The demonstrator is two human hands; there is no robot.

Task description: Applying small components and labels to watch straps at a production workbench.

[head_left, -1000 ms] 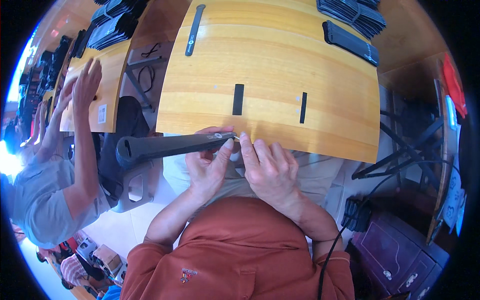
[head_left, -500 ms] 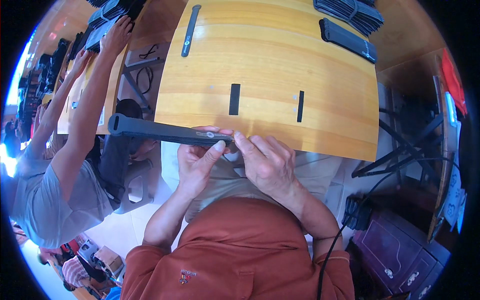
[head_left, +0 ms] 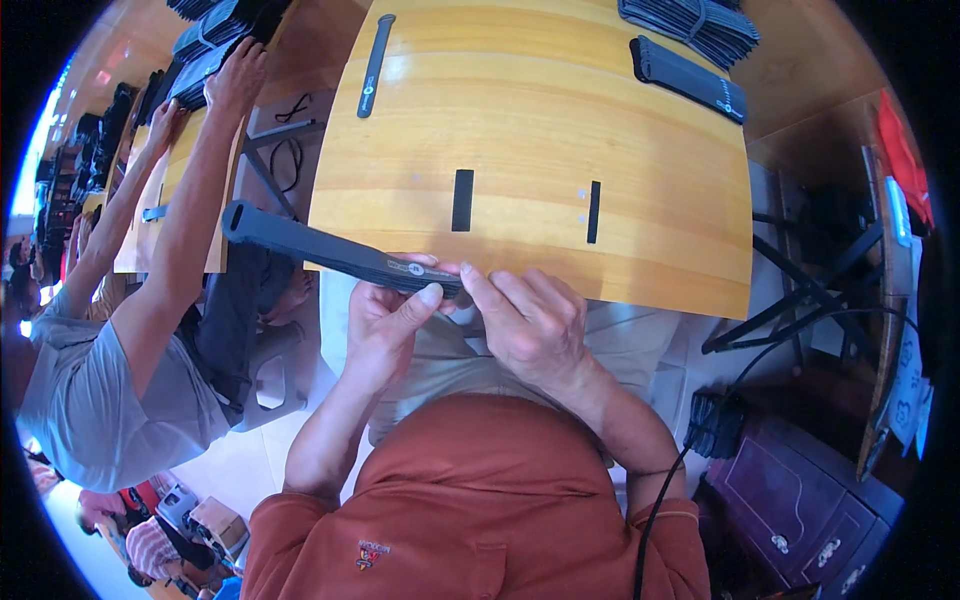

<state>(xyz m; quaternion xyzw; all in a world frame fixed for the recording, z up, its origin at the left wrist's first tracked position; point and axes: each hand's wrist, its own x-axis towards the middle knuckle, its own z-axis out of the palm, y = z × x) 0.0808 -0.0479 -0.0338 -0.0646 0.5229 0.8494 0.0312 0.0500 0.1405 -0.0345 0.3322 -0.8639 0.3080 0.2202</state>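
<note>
A stack of dark grey straps [head_left: 320, 245], each with a slotted rounded end, slants over the table's near edge toward the left. My left hand [head_left: 385, 325] is closed round its right end, thumb on the near side and fingers behind. At that same end my right hand [head_left: 530, 320] has its thumb and forefinger pinched together, with the other fingers curled. Whether the pinch holds a strap's tip is hidden. Beyond my hands, two short black strips [head_left: 463, 200] [head_left: 594, 212] lie on the wooden table [head_left: 530, 120]. A single grey strap [head_left: 376, 65] rests at the far left.
Banded bundles of straps [head_left: 695, 28] and another strap stack [head_left: 690, 80] lie at the table's far right. On the left a co-worker's arms [head_left: 190, 210] reach to a neighbouring table with dark bundles. A black cable [head_left: 665, 500] runs down beside my right arm.
The strap stack has tilted slightly, its right end a little lower. Both hands have shifted very slightly left, still at the same end of the stack.
</note>
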